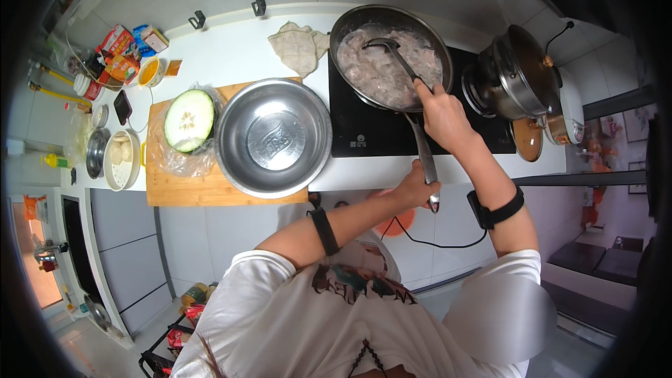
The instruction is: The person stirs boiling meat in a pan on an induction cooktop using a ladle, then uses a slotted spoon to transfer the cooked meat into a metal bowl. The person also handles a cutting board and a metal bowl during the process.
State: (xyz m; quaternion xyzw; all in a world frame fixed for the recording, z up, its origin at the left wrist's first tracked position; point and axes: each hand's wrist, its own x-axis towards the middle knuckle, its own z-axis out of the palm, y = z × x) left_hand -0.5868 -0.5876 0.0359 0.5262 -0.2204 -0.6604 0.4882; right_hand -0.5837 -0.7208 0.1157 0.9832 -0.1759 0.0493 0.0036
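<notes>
My left hand [417,187] grips the long handle [426,155] of a deep frying pan [446,58] that stands on the black cooktop [362,139]. Inside the pan, pale pieces of what looks like meat [367,71] lie in cloudy, foamy liquid. A dark ladle or slotted spoon [401,58] is held in my right hand [443,115]. Its head rests among the pieces, partly in the foam. Left of the cooktop, a wide stainless steel basin [275,142] sits on a wooden cutting board [226,191] with nothing in it.
A cut winter melon [189,121] in plastic wrap lies on the board. Right of the pan stands a steel pot [517,76], with a glass lid [526,139] nearby. A cloth [298,48] lies by the wall. Farther left are a phone [123,107] and a white oval basket [122,168].
</notes>
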